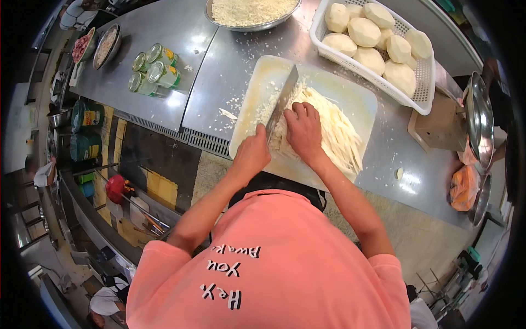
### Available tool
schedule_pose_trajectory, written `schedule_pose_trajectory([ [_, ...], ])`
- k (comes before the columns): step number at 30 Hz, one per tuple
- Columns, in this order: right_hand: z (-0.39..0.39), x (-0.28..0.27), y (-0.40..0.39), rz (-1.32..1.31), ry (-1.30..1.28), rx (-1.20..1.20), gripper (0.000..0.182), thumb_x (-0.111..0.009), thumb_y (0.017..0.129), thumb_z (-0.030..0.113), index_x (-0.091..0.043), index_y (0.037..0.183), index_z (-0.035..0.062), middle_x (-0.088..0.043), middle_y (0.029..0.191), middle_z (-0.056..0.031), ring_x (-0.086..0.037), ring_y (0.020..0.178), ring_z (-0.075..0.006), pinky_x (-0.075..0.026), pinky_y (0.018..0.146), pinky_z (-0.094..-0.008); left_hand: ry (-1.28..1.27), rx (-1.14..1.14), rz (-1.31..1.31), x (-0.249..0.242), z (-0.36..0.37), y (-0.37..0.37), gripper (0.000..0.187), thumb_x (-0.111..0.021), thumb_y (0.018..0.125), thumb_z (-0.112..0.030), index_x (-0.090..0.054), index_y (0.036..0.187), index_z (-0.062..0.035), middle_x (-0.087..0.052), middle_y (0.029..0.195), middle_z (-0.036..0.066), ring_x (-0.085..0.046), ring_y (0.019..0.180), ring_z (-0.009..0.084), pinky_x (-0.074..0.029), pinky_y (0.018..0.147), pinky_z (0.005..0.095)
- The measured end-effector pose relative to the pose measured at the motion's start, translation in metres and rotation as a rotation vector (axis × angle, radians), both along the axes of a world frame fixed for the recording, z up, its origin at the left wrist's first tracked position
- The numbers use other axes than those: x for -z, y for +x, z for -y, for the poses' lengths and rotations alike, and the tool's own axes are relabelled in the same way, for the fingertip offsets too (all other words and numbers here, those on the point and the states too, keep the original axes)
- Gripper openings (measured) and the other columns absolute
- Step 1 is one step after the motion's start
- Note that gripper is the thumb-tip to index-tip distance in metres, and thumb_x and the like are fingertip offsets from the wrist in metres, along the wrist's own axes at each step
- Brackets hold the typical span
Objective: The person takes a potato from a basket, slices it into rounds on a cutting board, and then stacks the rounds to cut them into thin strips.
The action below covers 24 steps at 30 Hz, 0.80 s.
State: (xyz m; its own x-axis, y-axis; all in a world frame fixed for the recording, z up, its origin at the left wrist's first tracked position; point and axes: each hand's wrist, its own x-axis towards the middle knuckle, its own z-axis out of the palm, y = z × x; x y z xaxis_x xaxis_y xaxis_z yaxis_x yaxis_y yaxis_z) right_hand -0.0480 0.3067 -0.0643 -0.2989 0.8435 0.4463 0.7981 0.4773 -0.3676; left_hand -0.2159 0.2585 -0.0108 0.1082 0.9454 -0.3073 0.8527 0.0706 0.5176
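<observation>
My left hand (252,152) is closed around the handle of a kitchen knife (283,100). The blade stands on a pale cutting board (359,98), its tip pointing away from me. Right of the blade, my right hand (304,130) presses curled fingers onto a heap of white vegetable strips (342,140), close beside the knife. Finely chopped white bits (262,108) lie on the board left of the blade.
A white plastic basket (372,82) of peeled round root vegetables stands at upper right. A metal bowl (257,25) of chopped white pieces is at the top. Several lidded jars (163,74) stand left; a scale (438,126) is at the right.
</observation>
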Motion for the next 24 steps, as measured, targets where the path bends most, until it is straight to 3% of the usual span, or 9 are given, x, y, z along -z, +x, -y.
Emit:
schedule_pose_trajectory([
  [5, 0.001, -0.010, 0.004, -0.030, -0.087, -0.033, 0.022, -0.061, 0.074, 0.002, -0.061, 0.096, 0.0053, -0.055, 0.103, -0.0121, -0.051, 0.106, -0.0335, -0.042, 0.089, -0.0430, 0.062, 0.049, 0.021, -0.026, -0.011, -0.010, 0.019, -0.052, 0.089, -0.002, -0.040, 0.103, 0.0050, -0.060, 0.069, 0.033, -0.062, 0.071, 0.0519, -0.047, 0.062, 0.0589],
  [9, 0.002, -0.016, 0.007, -0.060, -0.132, -0.047, 0.019, -0.060, 0.076, 0.000, -0.063, 0.095, 0.0023, -0.058, 0.102, -0.0132, -0.055, 0.103, -0.0337, -0.045, 0.088, -0.0422, 0.084, 0.040, -0.068, 0.021, -0.012, -0.019, 0.023, -0.053, 0.093, -0.006, -0.040, 0.109, 0.0048, -0.060, 0.068, 0.031, -0.061, 0.073, 0.0514, -0.046, 0.062, 0.0564],
  [13, -0.002, -0.030, 0.017, -0.212, -0.160, -0.058, 0.018, -0.060, 0.078, 0.000, -0.065, 0.095, 0.0005, -0.061, 0.103, -0.0159, -0.058, 0.100, -0.0360, -0.047, 0.087, -0.0436, 0.068, 0.059, -0.010, -0.018, -0.020, -0.026, 0.025, -0.053, 0.092, -0.006, -0.040, 0.111, 0.0051, -0.059, 0.068, 0.032, -0.061, 0.073, 0.0518, -0.046, 0.063, 0.0578],
  [16, -0.028, -0.035, 0.035, -0.289, -0.124, 0.074, 0.017, -0.060, 0.082, 0.000, -0.065, 0.098, -0.0010, -0.064, 0.107, -0.0194, -0.059, 0.100, -0.0393, -0.048, 0.087, -0.0452, 0.081, 0.016, -0.044, -0.005, -0.017, -0.031, 0.024, -0.053, 0.092, -0.006, -0.041, 0.110, 0.0049, -0.059, 0.069, 0.033, -0.060, 0.074, 0.0522, -0.045, 0.063, 0.0587],
  [18, -0.051, -0.029, 0.049, -0.274, -0.199, 0.120, 0.018, -0.060, 0.087, 0.006, -0.066, 0.103, -0.0008, -0.064, 0.111, -0.0193, -0.060, 0.101, -0.0398, -0.049, 0.088, -0.0445, 0.062, 0.020, -0.044, 0.023, -0.024, -0.035, 0.024, -0.053, 0.092, -0.006, -0.041, 0.109, 0.0049, -0.059, 0.069, 0.032, -0.059, 0.073, 0.0531, -0.044, 0.063, 0.0595],
  [21, -0.073, -0.012, 0.067, -0.272, -0.348, 0.159, 0.022, -0.059, 0.091, 0.013, -0.068, 0.106, -0.0005, -0.065, 0.113, -0.0197, -0.060, 0.101, -0.0408, -0.048, 0.091, -0.0443, 0.089, 0.033, 0.006, -0.016, -0.025, -0.040, 0.026, -0.053, 0.092, -0.006, -0.041, 0.112, 0.0046, -0.060, 0.070, 0.033, -0.060, 0.075, 0.0531, -0.045, 0.065, 0.0595],
  [24, -0.088, 0.007, 0.071, -0.330, -0.457, 0.127, 0.027, -0.057, 0.093, 0.019, -0.070, 0.108, -0.0003, -0.065, 0.113, -0.0206, -0.060, 0.102, -0.0413, -0.047, 0.093, -0.0437, 0.058, -0.014, -0.038, -0.007, -0.022, -0.040, 0.027, -0.054, 0.091, -0.007, -0.043, 0.113, 0.0053, -0.061, 0.073, 0.033, -0.061, 0.077, 0.0526, -0.045, 0.067, 0.0593],
])
